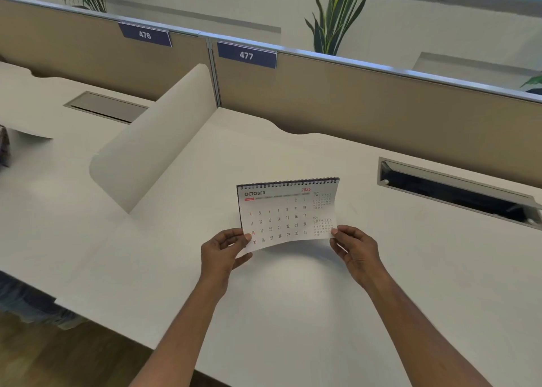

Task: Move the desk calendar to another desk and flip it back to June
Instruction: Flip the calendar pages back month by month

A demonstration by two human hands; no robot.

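A white spiral-bound desk calendar [286, 212] stands on the white desk [293, 298] marked 477, its front page showing OCTOBER 2026. My left hand [224, 249] pinches the bottom left corner of that page. My right hand [356, 250] pinches its bottom right corner. The page curls a little toward me, lifted off the stand's dark back, which shows along the left edge and at the wire binding on top.
A rounded white divider [158, 140] separates this desk from desk 476 on the left. An open cable hatch [457, 193] lies to the right of the calendar. A tan partition wall [381, 102] runs along the back, with plants behind it.
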